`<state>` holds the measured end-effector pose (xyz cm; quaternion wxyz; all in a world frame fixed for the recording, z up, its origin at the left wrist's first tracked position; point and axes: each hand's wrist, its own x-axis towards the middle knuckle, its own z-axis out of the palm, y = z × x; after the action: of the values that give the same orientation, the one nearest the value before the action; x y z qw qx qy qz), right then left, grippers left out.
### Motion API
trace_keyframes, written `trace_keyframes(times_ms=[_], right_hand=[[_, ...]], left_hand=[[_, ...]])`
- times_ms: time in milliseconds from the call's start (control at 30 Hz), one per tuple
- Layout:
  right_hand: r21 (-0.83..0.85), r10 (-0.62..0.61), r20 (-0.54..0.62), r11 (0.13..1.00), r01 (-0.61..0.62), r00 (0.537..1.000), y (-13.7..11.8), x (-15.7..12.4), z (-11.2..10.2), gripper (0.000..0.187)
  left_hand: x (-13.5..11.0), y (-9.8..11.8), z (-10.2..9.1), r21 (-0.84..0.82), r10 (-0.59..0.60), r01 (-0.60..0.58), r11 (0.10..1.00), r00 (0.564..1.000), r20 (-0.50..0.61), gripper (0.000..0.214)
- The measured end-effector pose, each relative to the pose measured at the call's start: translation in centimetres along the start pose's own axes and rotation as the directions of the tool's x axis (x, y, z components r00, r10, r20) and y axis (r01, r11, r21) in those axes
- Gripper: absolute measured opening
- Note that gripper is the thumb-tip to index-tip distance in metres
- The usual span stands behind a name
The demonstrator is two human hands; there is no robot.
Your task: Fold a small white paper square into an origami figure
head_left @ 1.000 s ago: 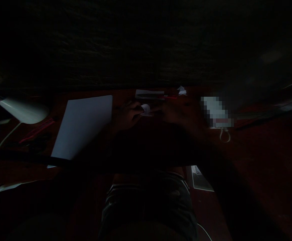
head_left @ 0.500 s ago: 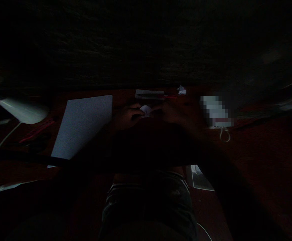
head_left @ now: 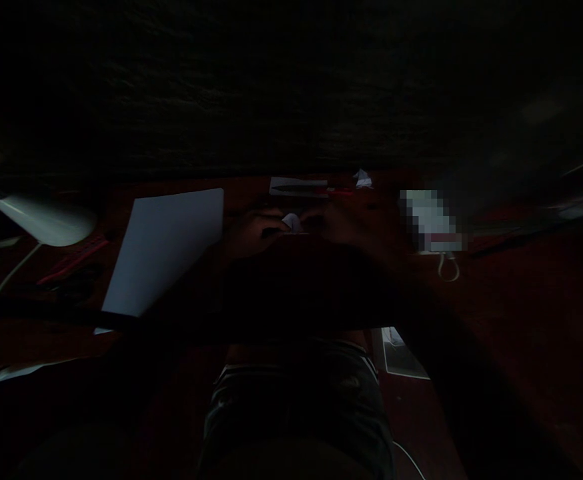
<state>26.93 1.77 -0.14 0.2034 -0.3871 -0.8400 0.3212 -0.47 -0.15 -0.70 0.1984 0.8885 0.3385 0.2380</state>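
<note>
The scene is very dark. Between my two hands is a small piece of white paper (head_left: 291, 221), its visible part a little peak with a rounded top. My left hand (head_left: 254, 233) grips it from the left, fingers curled with the thumb toward the paper. From the right, my right hand (head_left: 339, 223) closes on the other side; its fingers are mostly lost in shadow. Just beyond the hands, a long dark-bladed tool with a red handle (head_left: 340, 192) lies across a strip of paper (head_left: 276, 183).
A stack or sheet of white paper (head_left: 171, 247) lies left of my hands. A small folded paper (head_left: 363, 179) sits at the back. To the right is a blurred-out pale object (head_left: 429, 217) with a cord loop (head_left: 449, 268). A white lampshade-like cone (head_left: 51, 220) stands far left.
Less of the small paper shows between my hands, and its top looks narrower. My hands stay in nearly the same place.
</note>
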Motion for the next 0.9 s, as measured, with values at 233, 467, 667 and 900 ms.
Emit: trace_keyframes(times_ms=[233,467,667,900], right_hand=[[-0.046,0.072,-0.003,0.996,-0.073,0.997,-0.5,-0.1,-0.3,0.028],[0.006,0.116,-0.039,0.993,-0.116,0.992,-0.8,-0.3,-0.8,0.043],[0.021,0.053,0.009,0.998,-0.054,0.999,-0.9,-0.4,-0.9,0.039],[-0.187,0.120,-0.119,0.972,-0.140,0.986,-2.5,-0.1,0.5,0.040]], left_hand=[[-0.2,0.0,0.0,0.017,-0.007,0.007,1.000,1.000,0.002,0.024],[-0.2,-0.7,0.5,0.012,0.010,-0.010,1.000,0.999,-0.042,0.019],[-0.3,-0.7,0.5,-0.063,-0.051,0.047,0.997,0.996,-0.076,0.017],[0.1,0.6,1.4,-0.189,-0.375,0.342,0.921,0.909,-0.183,0.036]])
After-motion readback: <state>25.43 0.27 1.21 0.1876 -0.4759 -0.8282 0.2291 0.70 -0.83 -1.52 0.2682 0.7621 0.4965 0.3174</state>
